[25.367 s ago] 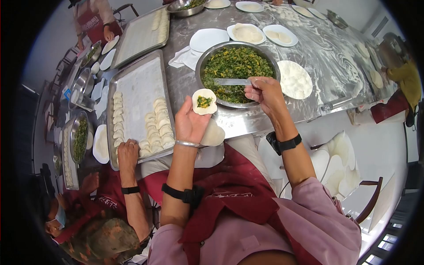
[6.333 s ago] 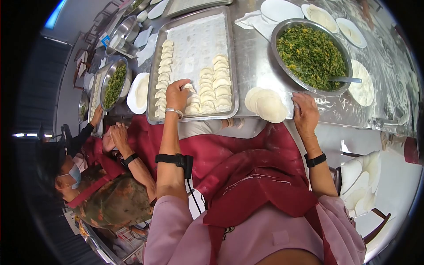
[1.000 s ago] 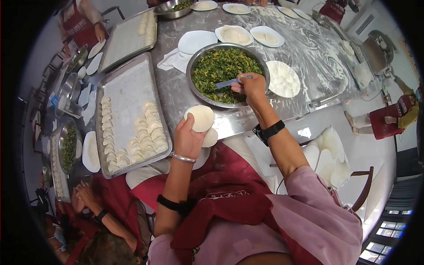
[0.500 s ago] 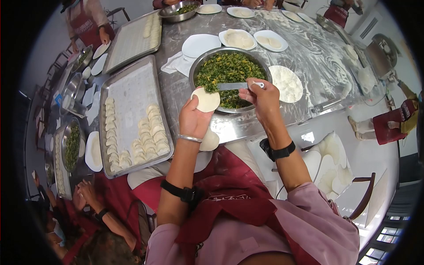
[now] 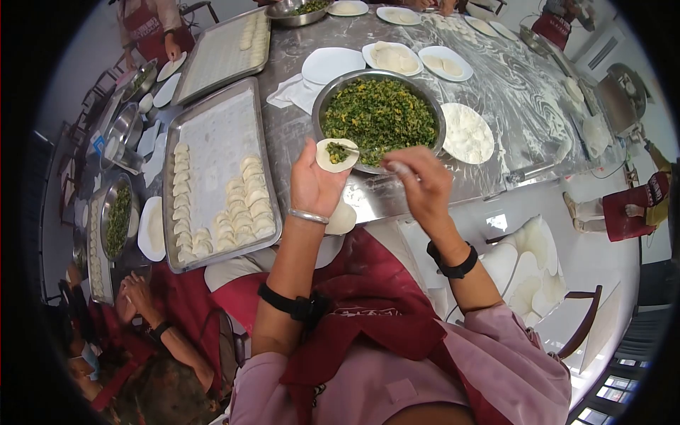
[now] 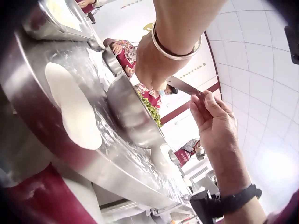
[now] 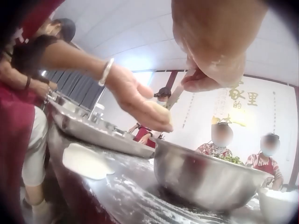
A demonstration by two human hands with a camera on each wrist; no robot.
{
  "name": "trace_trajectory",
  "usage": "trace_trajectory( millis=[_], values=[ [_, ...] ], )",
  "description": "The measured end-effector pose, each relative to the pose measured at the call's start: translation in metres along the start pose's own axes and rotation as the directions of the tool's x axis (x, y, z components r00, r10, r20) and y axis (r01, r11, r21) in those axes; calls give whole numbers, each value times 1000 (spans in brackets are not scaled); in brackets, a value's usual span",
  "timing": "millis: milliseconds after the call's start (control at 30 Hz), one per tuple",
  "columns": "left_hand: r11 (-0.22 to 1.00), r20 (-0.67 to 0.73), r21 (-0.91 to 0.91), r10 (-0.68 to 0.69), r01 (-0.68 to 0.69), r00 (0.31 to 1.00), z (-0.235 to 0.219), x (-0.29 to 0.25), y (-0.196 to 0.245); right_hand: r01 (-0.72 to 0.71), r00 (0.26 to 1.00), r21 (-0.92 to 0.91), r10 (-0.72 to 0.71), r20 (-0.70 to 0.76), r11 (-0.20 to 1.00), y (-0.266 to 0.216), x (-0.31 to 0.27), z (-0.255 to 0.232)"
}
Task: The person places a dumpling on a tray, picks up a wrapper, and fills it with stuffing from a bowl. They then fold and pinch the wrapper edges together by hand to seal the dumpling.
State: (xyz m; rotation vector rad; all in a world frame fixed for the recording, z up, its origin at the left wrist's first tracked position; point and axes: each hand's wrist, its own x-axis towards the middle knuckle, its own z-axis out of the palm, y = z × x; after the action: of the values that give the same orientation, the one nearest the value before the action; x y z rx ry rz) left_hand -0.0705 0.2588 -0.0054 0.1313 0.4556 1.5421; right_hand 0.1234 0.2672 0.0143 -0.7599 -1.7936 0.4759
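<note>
My left hand (image 5: 315, 185) lies palm up with a round dough wrapper (image 5: 325, 164) on its extended fingers, beside the near-left rim of the steel bowl (image 7: 205, 177). On that wrapper is a small heap of green and yellow filling (image 5: 334, 153). My right hand (image 5: 423, 177) pinches the handle of a flat metal spreader (image 6: 183, 87); in the head view its blade tip touches the filling. The bowl holds much chopped filling (image 5: 382, 113). Below my left hand, loose wrappers (image 5: 343, 218) lie at the table edge, partly hidden.
A metal tray (image 5: 275, 205) with rows of folded dumplings stands left, another tray (image 5: 212, 67) behind it. White plates (image 5: 331, 65) are beyond the bowl; a floured plate (image 5: 467, 134) is at its right. A person sits close on the left.
The spreader has come out of the bowl with filling and over the wrapper, which was bare and now carries a small heap. The camera's view has shifted slightly.
</note>
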Motion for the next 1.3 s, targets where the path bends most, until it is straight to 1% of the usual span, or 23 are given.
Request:
trace_trajectory(
  millis=[33,67,100,133,267,367,467,567,667,767,867,900,1000,1033,1100,1133,1167,1267,1300],
  values=[
    [1000,11,-10,-7,7,1000,-1,-2,0,-114,993,62,115,-11,992,1,1,-3],
    [1000,22,-20,-14,15,1000,-1,-4,-1,-260,961,225,275,-36,939,-3,3,-4],
    [999,33,-30,-22,23,999,-1,-6,-1,-384,903,384,429,-36,839,-8,6,-5],
    [999,34,-26,-25,26,999,-2,-8,-1,-479,822,532,570,-8,698,-12,9,-6],
    [999,35,-3,-38,38,999,-3,-18,-3,-622,695,589,711,110,517,-9,11,-9],
    [999,5,30,-42,42,999,0,-30,-7,-671,639,565,761,111,481,-5,10,-5],
    [998,-12,41,-40,40,999,-1,-37,-8,-694,628,546,765,140,469,4,8,-4],
    [999,-29,33,-38,39,999,-8,-36,-10,-714,619,527,768,167,461,0,9,-7],
    [999,-44,34,-36,38,998,-10,-37,-12,-710,609,561,772,186,425,2,10,-11],
    [999,-35,18,-49,50,998,-8,-41,-14,-703,599,575,784,164,417,3,8,-9],
    [998,-34,16,-59,60,998,-11,-39,-16,-730,574,545,802,164,412,5,2,-8],
    [998,-39,18,-61,62,997,-13,-39,-16,-718,580,568,797,171,401,5,0,-10],
    [997,-41,39,-57,59,998,-13,-43,-13,-621,669,556,743,9,553,12,2,-27],
    [996,-44,66,-64,67,997,-12,-45,-12,-556,700,536,706,-110,635,19,5,-32],
    [995,-53,58,-76,79,996,-13,-45,-15,-554,740,303,625,-249,776,32,9,-45],
    [995,-57,54,-79,82,995,-14,-45,-16,-545,762,175,571,-306,820,39,11,-49],
    [995,-56,55,-82,85,995,-16,-45,-18,-554,783,-19,513,-353,832,48,12,-51],
    [994,-57,55,-92,95,994,-19,-46,-24,-465,861,-304,344,-375,831,93,4,-45],
    [994,-57,53,-97,100,994,-20,-47,-26,-468,866,-351,343,-364,811,95,4,-43]
  ],
)
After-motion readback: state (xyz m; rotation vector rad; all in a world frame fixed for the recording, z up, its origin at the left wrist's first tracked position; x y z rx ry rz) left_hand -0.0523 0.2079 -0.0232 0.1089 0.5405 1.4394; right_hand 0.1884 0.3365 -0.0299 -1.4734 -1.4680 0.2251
